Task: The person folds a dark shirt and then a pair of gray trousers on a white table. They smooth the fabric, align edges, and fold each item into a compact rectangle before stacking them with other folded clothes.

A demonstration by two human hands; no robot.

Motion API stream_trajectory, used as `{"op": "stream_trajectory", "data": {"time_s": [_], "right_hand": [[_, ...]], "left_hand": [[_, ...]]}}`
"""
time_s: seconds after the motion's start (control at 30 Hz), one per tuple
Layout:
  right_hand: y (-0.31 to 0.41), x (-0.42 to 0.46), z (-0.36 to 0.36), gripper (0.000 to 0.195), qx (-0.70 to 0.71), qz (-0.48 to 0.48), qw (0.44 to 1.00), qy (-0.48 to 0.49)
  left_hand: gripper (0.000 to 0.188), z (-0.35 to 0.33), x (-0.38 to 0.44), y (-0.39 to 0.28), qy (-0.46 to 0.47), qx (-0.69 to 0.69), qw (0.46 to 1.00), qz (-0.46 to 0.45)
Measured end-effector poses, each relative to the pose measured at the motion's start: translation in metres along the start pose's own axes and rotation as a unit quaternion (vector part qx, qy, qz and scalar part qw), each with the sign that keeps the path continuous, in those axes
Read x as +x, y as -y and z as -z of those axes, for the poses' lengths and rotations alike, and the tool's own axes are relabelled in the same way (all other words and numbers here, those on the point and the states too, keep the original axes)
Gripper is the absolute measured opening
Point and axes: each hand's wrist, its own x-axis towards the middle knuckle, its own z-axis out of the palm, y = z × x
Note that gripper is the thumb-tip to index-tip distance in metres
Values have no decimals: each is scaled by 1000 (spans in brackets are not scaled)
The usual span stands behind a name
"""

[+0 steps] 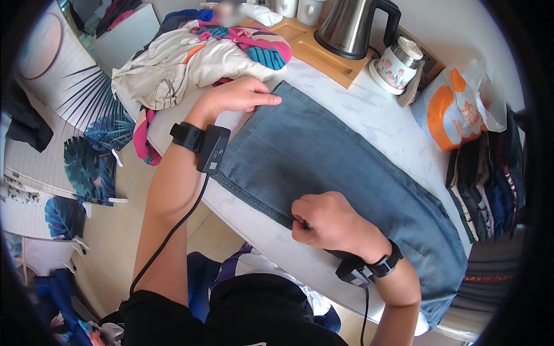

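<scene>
A pair of blue denim jeans [329, 147] lies lengthwise across the white marble-patterned table [368, 112], one leg end towards the left. My left hand [249, 95] pinches the upper corner of that end between thumb and fingers. Over the near edge of the denim, my right hand [322, 218] is curled, with a fold of the cloth apparently between thumb and fingers. Both wrists wear black straps with small cabled devices.
Crumpled clothes [194, 65] are heaped at the back left. Behind the jeans stand a steel kettle [346, 30] on a wooden tray [320, 58], a floral jar [396, 67] and a plastic bag [454, 106]. Folded clothes [489, 190] sit at the right, beside the table.
</scene>
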Motion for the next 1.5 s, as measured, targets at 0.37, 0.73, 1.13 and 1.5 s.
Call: {"op": "stream_trajectory", "data": {"time_s": [0.37,0.73,1.13,1.5], "right_hand": [[3,-2,-4,11,134,3,990,31],[3,-1,-1,11,124,-24,990,66],[-3,-1,5,11,206,-55,971,108],[-6,0,7,20,223,-43,966,122]], "left_hand": [[50,-1,1,1,-23,-24,999,2],[20,2,-11,1,-37,-179,982,54],[24,6,-1,14,13,-96,995,10],[33,-6,-5,-10,-44,-96,994,42]]}}
